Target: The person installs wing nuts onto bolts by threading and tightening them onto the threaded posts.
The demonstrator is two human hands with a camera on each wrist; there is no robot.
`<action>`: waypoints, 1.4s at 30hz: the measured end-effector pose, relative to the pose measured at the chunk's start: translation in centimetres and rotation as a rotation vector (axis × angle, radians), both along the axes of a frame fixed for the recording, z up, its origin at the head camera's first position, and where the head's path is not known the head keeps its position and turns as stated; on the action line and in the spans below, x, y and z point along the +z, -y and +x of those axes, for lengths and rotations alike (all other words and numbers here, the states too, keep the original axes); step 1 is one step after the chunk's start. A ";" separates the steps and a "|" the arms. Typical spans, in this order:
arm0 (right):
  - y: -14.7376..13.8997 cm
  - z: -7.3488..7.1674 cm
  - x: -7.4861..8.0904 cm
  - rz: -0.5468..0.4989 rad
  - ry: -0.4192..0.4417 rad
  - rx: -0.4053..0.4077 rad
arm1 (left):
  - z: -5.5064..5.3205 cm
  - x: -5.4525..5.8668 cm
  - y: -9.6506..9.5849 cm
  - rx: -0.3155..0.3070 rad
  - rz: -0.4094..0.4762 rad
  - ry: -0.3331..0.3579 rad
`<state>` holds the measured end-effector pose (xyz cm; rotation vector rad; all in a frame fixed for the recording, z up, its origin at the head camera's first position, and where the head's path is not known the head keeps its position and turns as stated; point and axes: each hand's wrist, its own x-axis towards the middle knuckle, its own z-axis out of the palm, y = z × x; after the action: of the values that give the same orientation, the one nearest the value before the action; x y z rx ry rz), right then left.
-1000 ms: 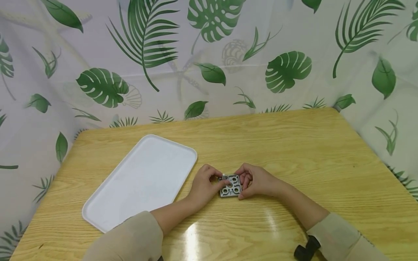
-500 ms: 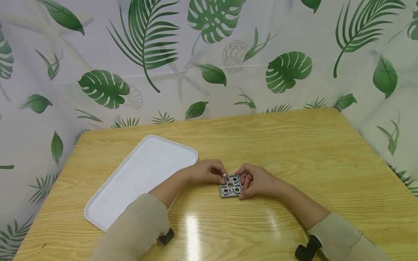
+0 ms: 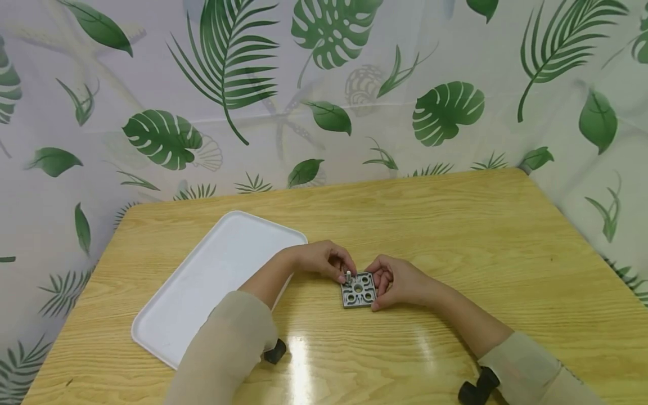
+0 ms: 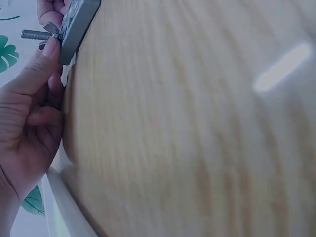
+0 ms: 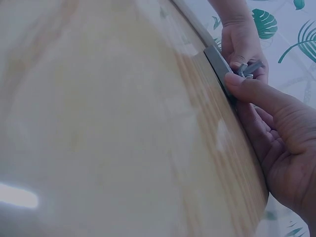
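Note:
A square grey metal plate [image 3: 359, 292] with several round holes lies on the wooden table between both hands. From its far left corner a threaded bolt [image 4: 35, 34] stands up, with a wing nut [image 4: 51, 28] on it close to the plate. Thumb and fingers of my left hand [image 3: 323, 259] pinch the wing nut; its wings show around the thumb tip in the left wrist view. My right hand [image 3: 400, 282] grips the plate by its right edge, thumb at the near corner and the other fingers curled at the far side.
A white rectangular tray [image 3: 177, 315] lies at the left, partly under the left forearm in the head view. The wooden table [image 3: 455, 225] ends at a leaf-printed cloth [image 3: 385, 124] behind. Black wrist devices [image 3: 275, 351] hang at both sleeves.
My left hand has drawn back from over the plate to its far left corner and turned about the bolt, baring the plate's left side. The right hand and plate stay nearly still.

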<state>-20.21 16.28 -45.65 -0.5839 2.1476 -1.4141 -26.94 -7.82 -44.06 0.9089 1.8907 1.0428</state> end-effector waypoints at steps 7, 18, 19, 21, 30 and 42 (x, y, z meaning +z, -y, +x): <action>-0.1 0.1 -0.1 -0.013 -0.005 0.010 | 2.1 -0.8 1.1 0.217 0.034 -0.065; 0.1 0.2 -0.1 -0.007 -0.023 -0.001 | 8.7 -2.3 0.1 0.685 0.098 -0.394; 0.1 0.2 -0.1 -0.005 -0.022 -0.002 | 9.0 -2.4 -0.1 0.718 0.098 -0.424; 0.2 0.3 -0.1 0.003 -0.018 -0.007 | 9.5 -2.7 -0.5 0.758 0.099 -0.497; 0.0 0.0 -0.2 -0.025 -0.047 -0.001 | 9.8 -2.9 -2.2 0.803 0.116 -0.682; 0.0 -0.1 -0.2 0.004 -0.018 -0.007 | 9.5 -2.8 -1.9 0.765 0.167 -0.668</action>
<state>-20.27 16.31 -45.82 -0.5902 2.1686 -1.4132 -17.45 -5.93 -46.88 0.6654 2.8749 1.4692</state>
